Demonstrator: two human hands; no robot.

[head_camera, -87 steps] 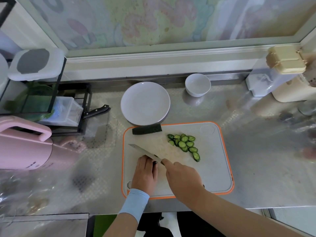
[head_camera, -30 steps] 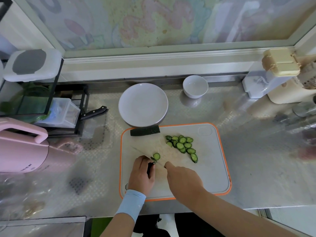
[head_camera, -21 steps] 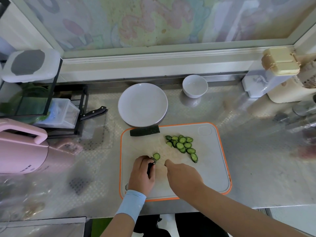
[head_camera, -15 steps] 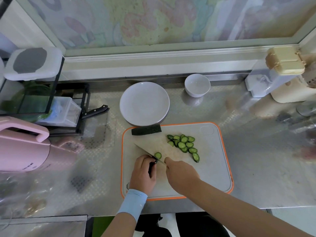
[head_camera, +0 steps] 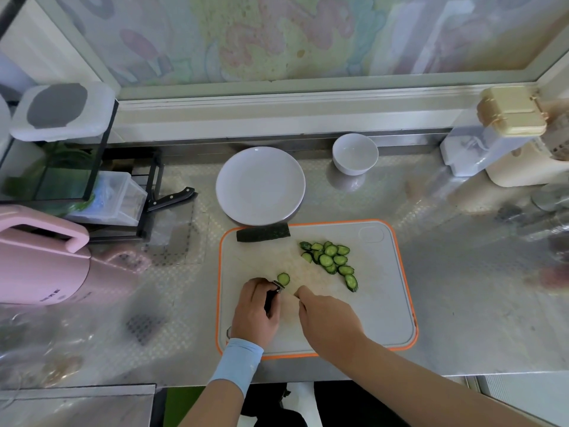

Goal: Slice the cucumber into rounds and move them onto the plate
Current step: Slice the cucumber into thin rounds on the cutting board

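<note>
The left hand [head_camera: 255, 312] is gripping the cucumber stub [head_camera: 271, 298] near the cutting board's [head_camera: 385, 303] left edge, pinning it for the cut. The right hand [head_camera: 328, 318] is clenching the knife [head_camera: 278, 285] against its end. Cut rounds [head_camera: 331, 260] are lying mid-board, none on the plate [head_camera: 234, 186] yet.

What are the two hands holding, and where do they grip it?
The left hand grips the cucumber stub, fingers curled over it. The right hand is curled, likely round the handle of a knife, hidden beneath it.
</note>
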